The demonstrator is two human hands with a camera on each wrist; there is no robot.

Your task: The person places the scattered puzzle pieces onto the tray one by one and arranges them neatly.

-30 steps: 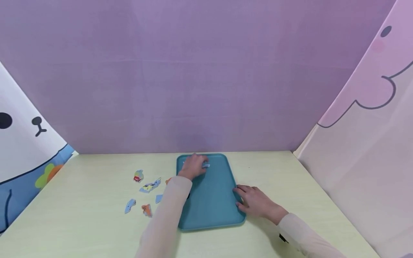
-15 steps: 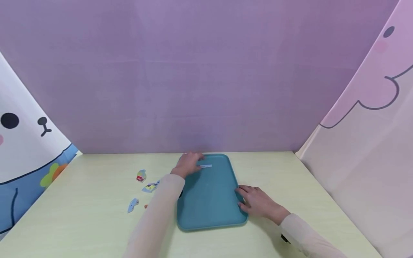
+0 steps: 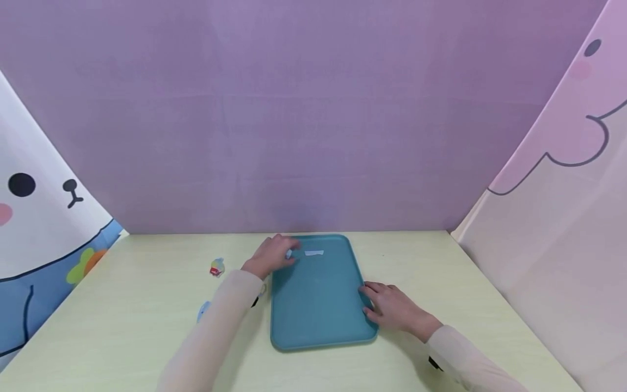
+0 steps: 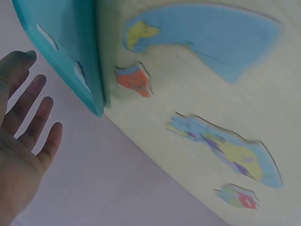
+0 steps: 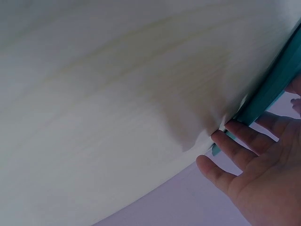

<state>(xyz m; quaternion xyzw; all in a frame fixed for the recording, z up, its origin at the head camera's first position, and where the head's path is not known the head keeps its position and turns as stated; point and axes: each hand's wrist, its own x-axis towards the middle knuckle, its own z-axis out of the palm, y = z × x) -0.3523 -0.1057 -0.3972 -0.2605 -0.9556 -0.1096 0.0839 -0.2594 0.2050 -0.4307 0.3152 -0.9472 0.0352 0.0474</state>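
Left wrist view shows the left hand [image 4: 19, 165] spread, its fingers apart and gently bent, beside a corner of the teal tray [image 4: 61, 16]. On the tray lie one pale piece [image 4: 47, 36] and another pale piece [image 4: 82, 75]; whether the fingertips touch the tray, I cannot tell. In the head view, the right hand [image 3: 392, 307] is also spread, with its fingertips at the tray's right rim. On the bench [image 3: 122, 321], beside the tray, are a big blue piece [image 4: 207, 35], an orange piece [image 4: 135, 80], a long blue-and-yellow piece [image 4: 235, 153] and a small red-marked piece [image 4: 242, 197]. The left sleeve [image 3: 210, 337] hides some of these from the head camera. The long piece looks blurred, and the right wrist view is dim, with the tray cut off by its edge.
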